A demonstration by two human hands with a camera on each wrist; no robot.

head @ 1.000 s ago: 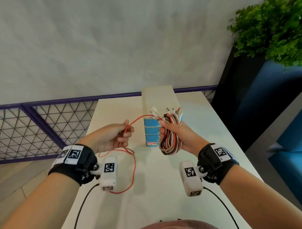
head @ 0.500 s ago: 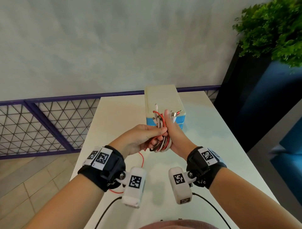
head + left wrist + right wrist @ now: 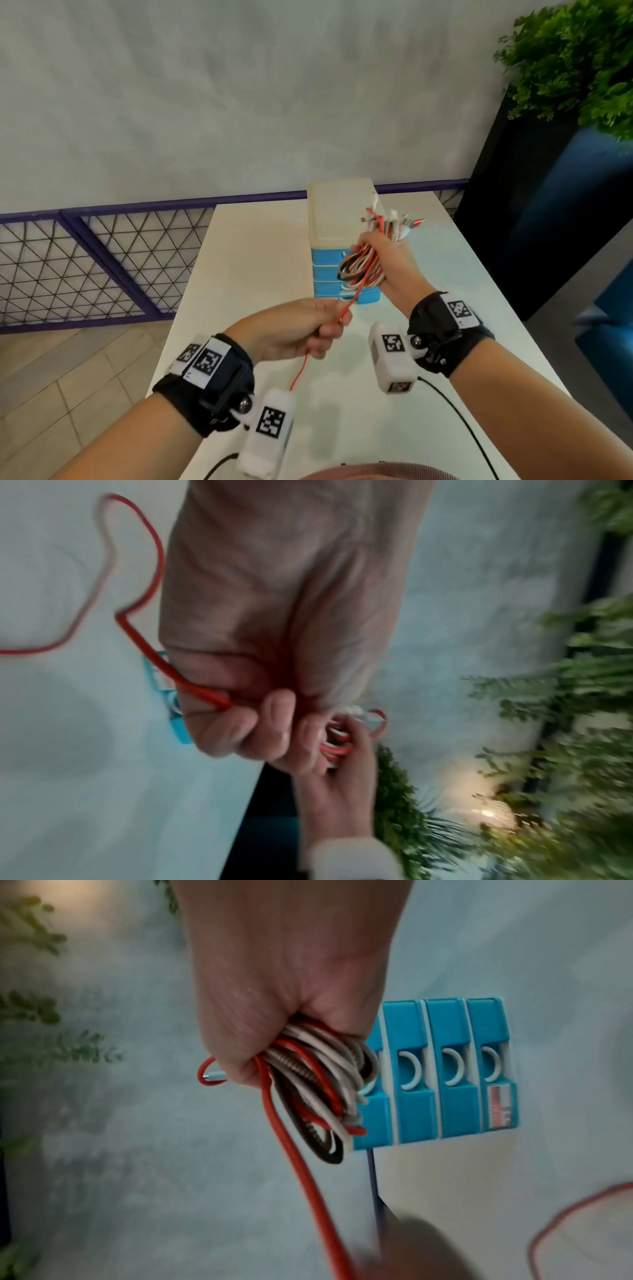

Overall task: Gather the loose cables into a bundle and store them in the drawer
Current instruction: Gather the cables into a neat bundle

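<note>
head view: the right hand (image 3: 387,260) is clenched around a coiled bundle of red, white and brown cables (image 3: 359,274), held above the white table (image 3: 257,246) with its long axis upright and plug ends fanning upward. one loose red cable (image 3: 346,308) slants from the bundle down to the left hand (image 3: 298,329), whose curled fingers pinch it. behind the bundle stands a small cream plastic cabinet with four blue drawers (image 3: 445,1069), all closed; their contents cannot be seen.
</note>
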